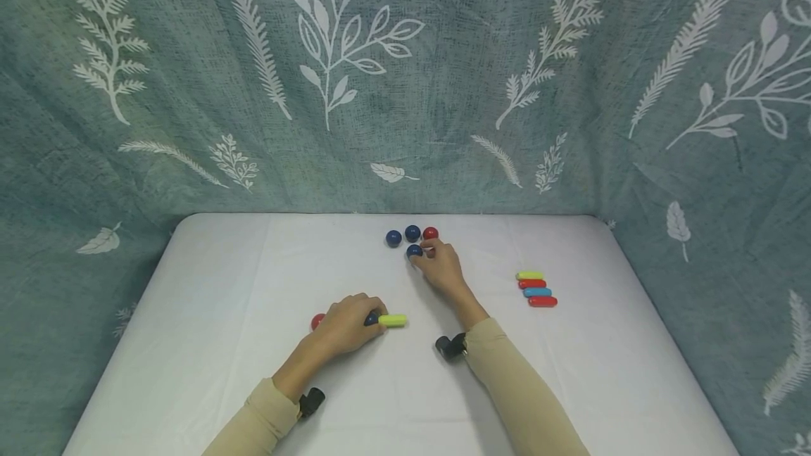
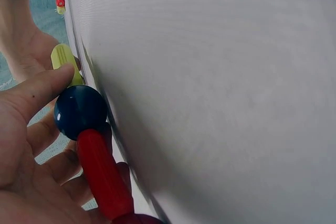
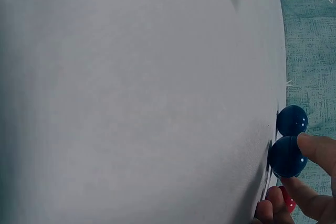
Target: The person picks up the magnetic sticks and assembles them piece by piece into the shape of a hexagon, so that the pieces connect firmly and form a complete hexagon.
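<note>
In the head view my left hand (image 1: 347,322) holds a row of joined toy pieces. The row runs from a red ball (image 1: 317,321) through a red rod (image 2: 105,174) and a blue ball (image 2: 81,109) to a yellow-green rod (image 1: 394,320). My left thumb lies on the yellow-green rod in the left wrist view, right above the blue ball. Farther back, my right hand (image 1: 446,271) pinches another blue ball (image 3: 288,157) between thumb and finger. A red ball (image 1: 431,253) shows partly behind those fingers.
Beyond my right hand sit two blue balls (image 1: 393,238) and a red ball (image 1: 431,233), near the back edge of the white table (image 1: 209,287). A stack of yellow-green, red and blue rods (image 1: 537,292) lies at the right. A patterned cloth (image 1: 443,160) hangs behind.
</note>
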`<state>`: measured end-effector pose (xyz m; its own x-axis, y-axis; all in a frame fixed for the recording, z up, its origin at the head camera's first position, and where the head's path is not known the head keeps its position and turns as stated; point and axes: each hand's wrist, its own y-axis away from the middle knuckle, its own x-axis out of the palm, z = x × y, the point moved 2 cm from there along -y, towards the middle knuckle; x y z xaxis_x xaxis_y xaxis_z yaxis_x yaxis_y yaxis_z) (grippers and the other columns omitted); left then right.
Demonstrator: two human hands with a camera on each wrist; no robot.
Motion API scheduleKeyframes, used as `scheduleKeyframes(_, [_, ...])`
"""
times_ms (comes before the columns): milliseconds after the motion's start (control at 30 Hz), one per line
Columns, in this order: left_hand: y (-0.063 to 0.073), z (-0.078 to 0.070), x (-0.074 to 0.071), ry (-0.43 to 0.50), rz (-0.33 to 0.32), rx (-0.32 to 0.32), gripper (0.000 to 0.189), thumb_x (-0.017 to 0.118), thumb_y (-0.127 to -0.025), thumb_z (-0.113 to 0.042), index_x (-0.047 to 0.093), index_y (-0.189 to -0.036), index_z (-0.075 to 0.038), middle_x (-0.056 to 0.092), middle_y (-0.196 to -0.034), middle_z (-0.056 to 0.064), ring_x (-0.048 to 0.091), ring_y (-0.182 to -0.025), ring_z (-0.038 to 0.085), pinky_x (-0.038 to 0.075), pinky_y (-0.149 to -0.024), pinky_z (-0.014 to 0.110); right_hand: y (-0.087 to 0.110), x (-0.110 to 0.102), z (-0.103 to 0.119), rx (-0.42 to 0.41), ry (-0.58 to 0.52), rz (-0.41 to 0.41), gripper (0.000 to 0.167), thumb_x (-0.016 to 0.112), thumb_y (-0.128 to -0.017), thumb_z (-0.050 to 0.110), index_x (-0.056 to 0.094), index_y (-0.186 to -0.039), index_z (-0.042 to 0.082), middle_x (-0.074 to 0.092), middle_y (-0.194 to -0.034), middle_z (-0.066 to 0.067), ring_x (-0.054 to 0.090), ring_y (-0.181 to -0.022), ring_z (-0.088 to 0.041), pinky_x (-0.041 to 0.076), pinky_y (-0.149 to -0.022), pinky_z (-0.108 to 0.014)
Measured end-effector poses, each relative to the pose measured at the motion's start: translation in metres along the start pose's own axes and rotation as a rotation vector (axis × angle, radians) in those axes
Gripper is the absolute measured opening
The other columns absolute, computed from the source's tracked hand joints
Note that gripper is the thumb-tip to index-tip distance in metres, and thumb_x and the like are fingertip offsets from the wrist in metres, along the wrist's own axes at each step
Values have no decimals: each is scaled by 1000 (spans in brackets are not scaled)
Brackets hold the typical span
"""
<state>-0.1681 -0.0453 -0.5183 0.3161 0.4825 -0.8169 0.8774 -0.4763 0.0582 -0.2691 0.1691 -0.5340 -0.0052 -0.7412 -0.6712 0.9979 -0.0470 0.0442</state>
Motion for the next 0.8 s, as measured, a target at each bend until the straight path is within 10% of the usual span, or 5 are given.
scheduleKeyframes(800, [1,0,0,-4,3,-3,18,76,-90,-27,71,-106,-20,64,-101,-3,61,-101,22,46,-84,50,27,-20,2,-22,29,27,43,77,-88,27,65,-123,4,61,-113,-17,58,-105,-32,48,-89,-46])
